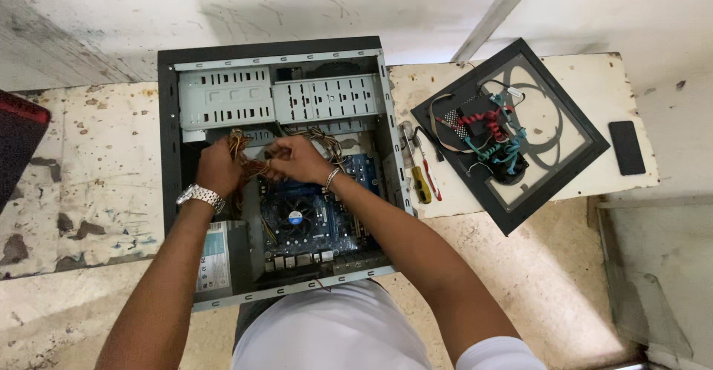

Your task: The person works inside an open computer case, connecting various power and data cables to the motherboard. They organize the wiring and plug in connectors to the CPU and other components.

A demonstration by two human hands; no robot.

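Note:
An open desktop computer case lies on its side on a worn table. Inside it are a blue motherboard with a round black cooler fan, grey drive bays and a power supply. My left hand, with a metal watch on the wrist, and my right hand, with a bracelet, are both closed on a bundle of yellow, red and black power cables above the motherboard. The fingers hide much of the bundle.
To the right of the case lie a yellow-handled screwdriver and a red-handled tool. The black side panel rests there with coloured cables on it. A dark phone lies at the far right. A dark red object sits at the left edge.

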